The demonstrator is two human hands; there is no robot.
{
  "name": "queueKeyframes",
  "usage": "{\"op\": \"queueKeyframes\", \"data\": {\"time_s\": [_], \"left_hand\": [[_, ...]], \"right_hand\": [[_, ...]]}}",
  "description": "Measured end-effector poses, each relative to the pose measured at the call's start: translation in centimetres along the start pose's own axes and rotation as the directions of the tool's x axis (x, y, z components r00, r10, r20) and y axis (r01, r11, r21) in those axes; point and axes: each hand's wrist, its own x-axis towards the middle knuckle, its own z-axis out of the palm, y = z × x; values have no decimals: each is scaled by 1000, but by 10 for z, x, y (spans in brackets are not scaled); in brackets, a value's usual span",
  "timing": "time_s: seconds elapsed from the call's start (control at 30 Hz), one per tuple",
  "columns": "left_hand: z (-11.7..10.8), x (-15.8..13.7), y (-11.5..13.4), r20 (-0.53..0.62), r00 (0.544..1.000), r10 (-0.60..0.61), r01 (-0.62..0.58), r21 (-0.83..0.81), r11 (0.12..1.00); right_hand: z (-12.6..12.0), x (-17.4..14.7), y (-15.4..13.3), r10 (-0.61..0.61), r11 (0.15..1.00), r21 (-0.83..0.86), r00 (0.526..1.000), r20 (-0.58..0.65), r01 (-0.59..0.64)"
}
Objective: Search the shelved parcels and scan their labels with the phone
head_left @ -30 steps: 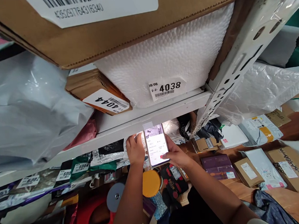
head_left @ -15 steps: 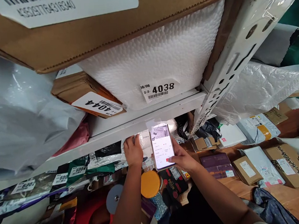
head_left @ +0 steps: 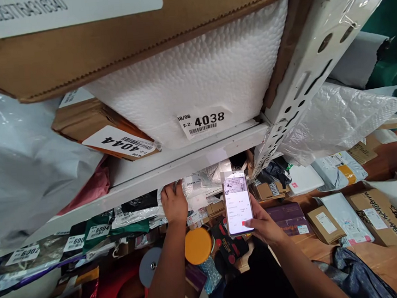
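Note:
My right hand (head_left: 266, 224) is closed around a smartphone (head_left: 238, 206), its thumb over the lower part of the lit screen. A picture of a label fills the top of that screen, with lines of text and a red button below. My left hand (head_left: 174, 204) reaches in under the shelf edge, fingers apart and slightly bent, resting on a white plastic mailer (head_left: 192, 182). Its fingertips are partly hidden. Left of that hand, labelled parcels stand in a row, among them a green mailer marked 6004 (head_left: 99, 229).
Overhead, a white metal shelf (head_left: 185, 161) bears a white bubble parcel marked 4038 (head_left: 200, 84), a carton (head_left: 116, 49) and a small box marked 4044 (head_left: 84, 115). A perforated post (head_left: 296, 80) rises at right. Several parcels, including a purple box (head_left: 288, 217), lie on the wooden floor (head_left: 385, 262).
The phone and my right hand have moved to the right and slightly down, away from my left hand. My left hand stays at the white mailer. The view has shifted slightly.

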Motion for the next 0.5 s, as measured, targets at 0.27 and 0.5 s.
{"op": "queueKeyframes", "data": {"time_s": [0.27, 0.5], "left_hand": [[-21, 40, 62, 159, 923, -350, 355, -4, 935], [-8, 48, 94, 471, 820, -324, 324, 83, 942]], "right_hand": [[-8, -7, 8, 7, 1000, -1, 1000, 4, -7], [3, -17, 4, 21, 999, -27, 998, 58, -19]]}}
